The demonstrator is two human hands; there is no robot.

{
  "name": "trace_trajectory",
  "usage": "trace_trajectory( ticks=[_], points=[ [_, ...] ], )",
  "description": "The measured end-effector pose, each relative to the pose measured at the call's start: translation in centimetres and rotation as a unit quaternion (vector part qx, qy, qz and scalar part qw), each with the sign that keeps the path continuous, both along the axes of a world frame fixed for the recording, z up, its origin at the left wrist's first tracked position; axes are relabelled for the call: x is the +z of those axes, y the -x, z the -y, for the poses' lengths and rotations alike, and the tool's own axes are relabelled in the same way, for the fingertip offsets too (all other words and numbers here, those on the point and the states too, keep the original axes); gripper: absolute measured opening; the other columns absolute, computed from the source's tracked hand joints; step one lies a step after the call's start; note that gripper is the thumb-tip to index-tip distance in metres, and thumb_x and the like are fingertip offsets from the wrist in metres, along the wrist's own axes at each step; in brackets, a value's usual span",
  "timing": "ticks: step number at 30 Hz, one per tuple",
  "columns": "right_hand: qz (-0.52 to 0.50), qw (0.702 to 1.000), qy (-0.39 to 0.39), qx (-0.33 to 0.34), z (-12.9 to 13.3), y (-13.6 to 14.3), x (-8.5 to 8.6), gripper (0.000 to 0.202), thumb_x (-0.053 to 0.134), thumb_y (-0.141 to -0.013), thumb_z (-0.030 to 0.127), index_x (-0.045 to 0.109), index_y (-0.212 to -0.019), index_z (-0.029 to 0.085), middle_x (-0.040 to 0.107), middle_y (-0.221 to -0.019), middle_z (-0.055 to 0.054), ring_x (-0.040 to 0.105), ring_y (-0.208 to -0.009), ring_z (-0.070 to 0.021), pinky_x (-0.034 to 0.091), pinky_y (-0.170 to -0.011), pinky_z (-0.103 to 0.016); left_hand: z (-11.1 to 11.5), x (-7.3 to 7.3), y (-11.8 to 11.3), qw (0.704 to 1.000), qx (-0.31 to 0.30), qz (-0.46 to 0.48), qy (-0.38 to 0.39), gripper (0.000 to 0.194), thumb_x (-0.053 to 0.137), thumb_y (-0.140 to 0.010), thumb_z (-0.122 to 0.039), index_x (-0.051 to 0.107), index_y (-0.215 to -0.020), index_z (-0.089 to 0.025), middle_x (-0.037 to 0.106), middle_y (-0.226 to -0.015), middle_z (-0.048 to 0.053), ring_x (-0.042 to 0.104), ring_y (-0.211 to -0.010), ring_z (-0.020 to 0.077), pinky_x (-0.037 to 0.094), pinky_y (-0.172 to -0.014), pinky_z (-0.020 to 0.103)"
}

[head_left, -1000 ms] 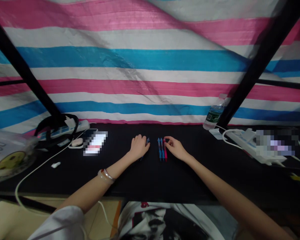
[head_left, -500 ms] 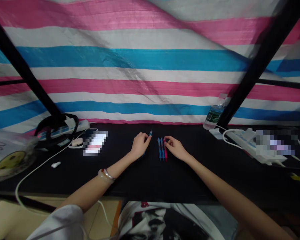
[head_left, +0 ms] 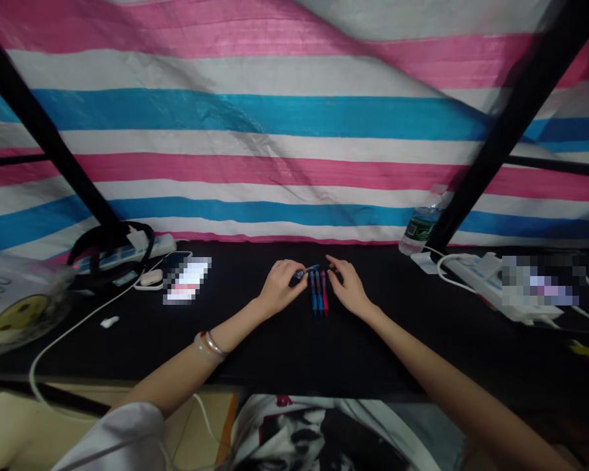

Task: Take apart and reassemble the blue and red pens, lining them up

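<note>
Three pens lie side by side on the black table [head_left: 285,353]: two blue pens [head_left: 317,297] and a pink pen [head_left: 324,294] at their right. My left hand [head_left: 281,286], left of them, pinches another blue pen [head_left: 310,269], tilted sideways with its tip pointing right, above the top ends of the row. Just right of the pink pen rests my right hand [head_left: 347,288], its thumb and index finger apart and nothing between them.
At the left are a phone [head_left: 189,281], a white earbud [head_left: 109,322], a black headband [head_left: 110,261], a power strip and a plastic bag [head_left: 19,307]. A water bottle [head_left: 421,226] and a white power strip [head_left: 505,288] with cables stand at the right.
The pen in my left hand has turned from nearly upright to sideways, its tip now near the row's top. My right fingers have moved off the pink pen and spread.
</note>
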State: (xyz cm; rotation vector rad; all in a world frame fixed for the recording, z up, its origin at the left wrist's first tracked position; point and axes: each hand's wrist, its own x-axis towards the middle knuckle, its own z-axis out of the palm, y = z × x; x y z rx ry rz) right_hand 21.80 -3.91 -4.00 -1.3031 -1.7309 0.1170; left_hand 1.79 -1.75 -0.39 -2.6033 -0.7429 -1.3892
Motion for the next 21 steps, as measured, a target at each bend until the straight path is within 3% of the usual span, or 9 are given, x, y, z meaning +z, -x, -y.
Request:
trace_trajectory(
  ticks=[5, 11, 17, 21],
  points=[
    [0.083, 0.995, -0.056, -0.013, 0.31, -0.17, 0.58, 0.040, 0.038, -0.087, 0.018, 0.052, -0.122, 0.028, 0.054, -0.121, -0.006, 0.046, -0.111, -0.0230, 0.039, -0.089, -0.040, -0.20, 0.16, 0.17, 0.996, -0.064, -0.068, 0.009, 0.017, 0.051, -0.083, -0.019, 0.057, -0.099, -0.017, 0.066, -0.093, 0.006, 0.059, -0.092, 0.0179, 0.046, -0.080, 0.034],
    [0.131, 0.990, -0.044, 0.012, 0.39, 0.21, 0.55, 0.046, 0.036, -0.085, 0.011, 0.047, -0.126, 0.027, 0.051, -0.128, -0.004, 0.042, -0.119, -0.0216, 0.038, -0.090, -0.039, -0.44, -0.46, 0.22, 0.990, -0.133, -0.049, 0.009, 0.022, 0.049, -0.085, -0.016, 0.057, -0.105, -0.016, 0.065, -0.109, 0.008, 0.060, -0.101, 0.0157, 0.049, -0.086, 0.031],
    [0.121, 0.992, -0.036, 0.026, 0.24, 0.21, 0.47, 0.040, 0.036, -0.086, 0.012, 0.052, -0.120, 0.025, 0.053, -0.127, -0.003, 0.041, -0.120, -0.0213, 0.037, -0.091, -0.039, -0.40, -0.74, 0.15, 0.991, -0.126, -0.034, 0.007, 0.021, 0.050, -0.085, -0.020, 0.058, -0.104, -0.015, 0.066, -0.106, 0.008, 0.063, -0.097, 0.0144, 0.051, -0.083, 0.026],
    [0.103, 0.994, -0.023, 0.030, 0.03, -0.10, 0.41, 0.030, 0.040, -0.086, 0.014, 0.059, -0.107, 0.023, 0.062, -0.112, -0.005, 0.047, -0.113, -0.0221, 0.038, -0.087, -0.038, -0.55, -0.57, 0.16, 0.996, -0.066, -0.052, -0.001, 0.017, 0.051, -0.085, -0.024, 0.062, -0.096, -0.017, 0.069, -0.096, 0.005, 0.065, -0.089, 0.0149, 0.049, -0.076, 0.027]
  ],
)
